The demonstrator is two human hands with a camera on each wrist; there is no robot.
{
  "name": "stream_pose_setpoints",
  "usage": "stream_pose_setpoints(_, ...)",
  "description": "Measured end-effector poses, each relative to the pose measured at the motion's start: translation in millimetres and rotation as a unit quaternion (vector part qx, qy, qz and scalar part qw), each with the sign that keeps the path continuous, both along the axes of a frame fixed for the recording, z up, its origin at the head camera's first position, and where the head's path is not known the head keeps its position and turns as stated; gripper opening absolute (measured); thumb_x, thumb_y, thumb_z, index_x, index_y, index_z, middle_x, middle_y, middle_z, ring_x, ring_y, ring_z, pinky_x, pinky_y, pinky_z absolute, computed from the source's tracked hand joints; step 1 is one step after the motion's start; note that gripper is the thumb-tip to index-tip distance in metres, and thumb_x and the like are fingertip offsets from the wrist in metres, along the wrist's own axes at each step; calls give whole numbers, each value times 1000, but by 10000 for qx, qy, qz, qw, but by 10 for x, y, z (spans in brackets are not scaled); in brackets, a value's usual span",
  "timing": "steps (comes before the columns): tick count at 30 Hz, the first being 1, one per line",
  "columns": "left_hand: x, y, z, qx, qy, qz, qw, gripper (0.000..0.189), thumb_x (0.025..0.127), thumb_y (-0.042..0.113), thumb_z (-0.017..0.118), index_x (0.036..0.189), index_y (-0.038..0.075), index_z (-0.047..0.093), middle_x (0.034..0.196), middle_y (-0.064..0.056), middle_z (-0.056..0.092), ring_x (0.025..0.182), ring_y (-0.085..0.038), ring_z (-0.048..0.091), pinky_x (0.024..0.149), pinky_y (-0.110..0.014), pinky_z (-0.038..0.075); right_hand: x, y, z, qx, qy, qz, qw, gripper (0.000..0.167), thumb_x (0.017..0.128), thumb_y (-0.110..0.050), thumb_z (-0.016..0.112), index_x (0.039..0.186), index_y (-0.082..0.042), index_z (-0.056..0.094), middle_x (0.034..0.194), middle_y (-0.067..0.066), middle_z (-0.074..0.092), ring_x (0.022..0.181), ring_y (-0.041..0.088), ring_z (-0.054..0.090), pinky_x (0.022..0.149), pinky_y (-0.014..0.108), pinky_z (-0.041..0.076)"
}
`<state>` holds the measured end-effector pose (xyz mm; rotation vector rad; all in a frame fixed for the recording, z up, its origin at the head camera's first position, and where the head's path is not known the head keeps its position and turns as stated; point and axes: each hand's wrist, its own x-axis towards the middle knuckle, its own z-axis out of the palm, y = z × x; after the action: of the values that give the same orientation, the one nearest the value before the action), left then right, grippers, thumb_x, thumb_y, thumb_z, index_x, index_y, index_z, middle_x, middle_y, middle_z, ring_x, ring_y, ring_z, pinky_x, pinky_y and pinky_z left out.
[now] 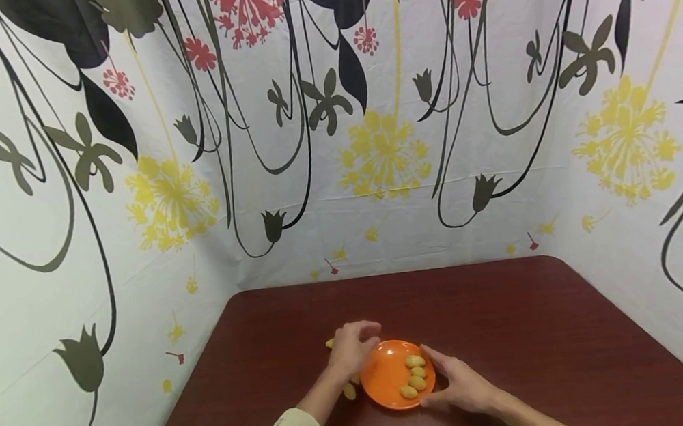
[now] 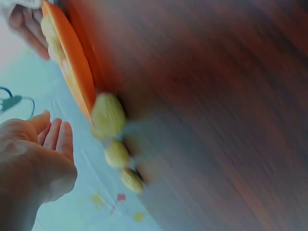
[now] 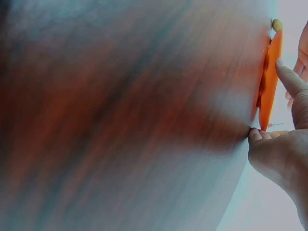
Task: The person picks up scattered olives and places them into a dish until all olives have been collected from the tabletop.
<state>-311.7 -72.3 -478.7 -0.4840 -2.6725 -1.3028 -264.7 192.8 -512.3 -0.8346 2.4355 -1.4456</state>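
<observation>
Four oval lumps [image 1: 418, 372] on glossy round plate [image 1: 386, 375].

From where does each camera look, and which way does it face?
Head: worn there, facing forward and down at the table, orange plate and flowered cloth; left hand, right hand and forearms show.
Left wrist: worn there, facing past the left hand to the yellow pieces beside the plate; part of the right hand shows.
Right wrist: worn there, facing along the table to the plate's edge; right hand and part of the left show.
Both wrist views share the plate.
</observation>
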Motion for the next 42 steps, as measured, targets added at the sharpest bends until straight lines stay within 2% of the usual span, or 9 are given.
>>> stream_pose_setpoints(8, -117, -393, -73, 113, 167, 527, 9984, 28, 100, 7, 75, 128, 9, 76, 125, -9, 76, 109, -27, 74, 87, -41, 63, -5, -2, 2, -31, -164, 25, 9999, 106, 90, -20, 89, 160, 17, 18, 164, 41, 24, 151, 55, 28, 117, 64, 30)
stream_pose_setpoints(12, -150, -553, -114, 0, 227, 742, 9970, 30, 99, 5, 75, 130, 4, 74, 126, -12, 75, 113, -33, 73, 93, -48, 60, -8, -2, 6, -17, -103, 17, 9999, 106, 90, -20, 89, 160, 18, 19, 163, 41, 25, 151, 55, 28, 117, 64, 29)
stream_pose_setpoints(16, -182, -653, -159, 2, 114, 858, 9962, 32, 99, 4, 75, 131, 2, 73, 127, -12, 75, 115, -34, 72, 96, -51, 58, -12, 3, 11, 22, -37, 3, 10000, 106, 90, -21, 89, 160, 18, 19, 163, 41, 25, 151, 55, 28, 117, 64, 29)
stream_pose_setpoints(25, -195, -728, -239, -158, -17, 876, 9960, 30, 100, 7, 74, 130, 1, 73, 128, -14, 74, 120, -37, 68, 100, -55, 55, -13, 3, 6, 16, -82, 14, 10000, 105, 90, -20, 89, 160, 17, 20, 163, 40, 26, 151, 54, 29, 117, 64, 29)
stream_pose_setpoints(34, -197, -737, -256, -91, -138, 970, 9951, 28, 102, 9, 73, 129, 3, 74, 125, -14, 74, 117, -37, 68, 98, -56, 55, -24, 7, 6, 80, -28, -25, 10000, 106, 90, -22, 89, 161, 16, 20, 163, 40, 27, 151, 54, 30, 116, 63, 30)
stream_pose_setpoints(42, -220, -731, -308, -152, -88, 1073, 9941, 24, 100, 10, 75, 123, 5, 77, 119, -12, 77, 113, -35, 70, 97, -56, 56, -19, 9, 8, 107, -49, -26, 9999, 105, 90, -22, 88, 161, 16, 21, 163, 39, 28, 150, 54, 32, 116, 64, 33)
